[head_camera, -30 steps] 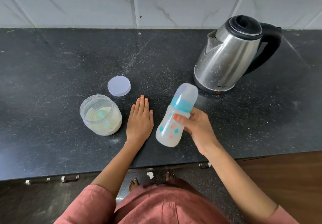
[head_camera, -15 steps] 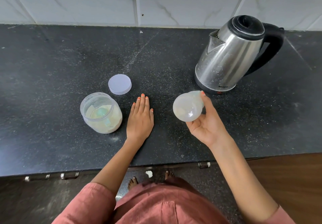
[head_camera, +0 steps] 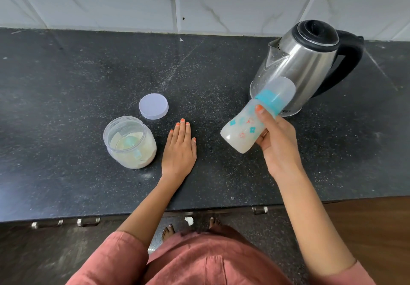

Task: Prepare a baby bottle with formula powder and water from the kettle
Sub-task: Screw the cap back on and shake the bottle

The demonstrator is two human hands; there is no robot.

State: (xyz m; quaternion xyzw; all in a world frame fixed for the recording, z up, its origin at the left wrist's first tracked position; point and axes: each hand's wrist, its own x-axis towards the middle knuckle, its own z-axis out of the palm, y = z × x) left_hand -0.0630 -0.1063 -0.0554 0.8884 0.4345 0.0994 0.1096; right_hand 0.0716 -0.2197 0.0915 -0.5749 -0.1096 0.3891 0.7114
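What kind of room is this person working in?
Most likely a home kitchen. A dark speckled stone countertop runs under a white, marble-look tiled wall, a steel electric kettle stands on it, and drawer handles show below its front edge.

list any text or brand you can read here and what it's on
Kettle: a small dark brand mark low on the body, too small and blurred to read.
Bottle: only teal and orange printed shapes, no words or numbers to be seen.
Jar and lid: no text.
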